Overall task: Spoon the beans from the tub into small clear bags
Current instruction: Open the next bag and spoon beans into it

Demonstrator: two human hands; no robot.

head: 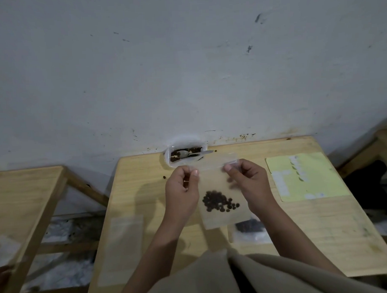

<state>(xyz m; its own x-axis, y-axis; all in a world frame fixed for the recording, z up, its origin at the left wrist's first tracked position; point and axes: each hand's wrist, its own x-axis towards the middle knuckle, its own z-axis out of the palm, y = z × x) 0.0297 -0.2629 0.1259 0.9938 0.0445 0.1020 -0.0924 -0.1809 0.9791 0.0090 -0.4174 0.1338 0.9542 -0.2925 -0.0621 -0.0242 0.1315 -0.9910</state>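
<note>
So right now the person has a small clear bag (220,189) held up over the desk (322,229), and both hands are on its top edge. The left hand (182,190) pinches the left corner of the mouth between thumb and curled fingers, and the right hand (247,184) pinches the right corner the same way. It looks like the strip is about to be sealed, though that's a guess.

A clump of dark beans (218,203) sits low in the bag, off toward the right side. The tub (184,156) is at the far edge of the desk against the wall, with the spoon (188,154) lying in it and beans left inside.

What could go wrong:
- If the mouth isn't pressed shut all the way across, beans would likely spill as soon as the bag tips.
- The load sits off-centre, so a loose pinch on 1 corner could let the bag swing and dump.
- The spoon handle sticks out over the tub rim, just behind the hands, so a bump could flip it.

A stray bean (164,177) is already on the desk near the tub. Another filled bag (249,228) lies flat below the held one, and an empty one (123,243) lies to the left.
</note>
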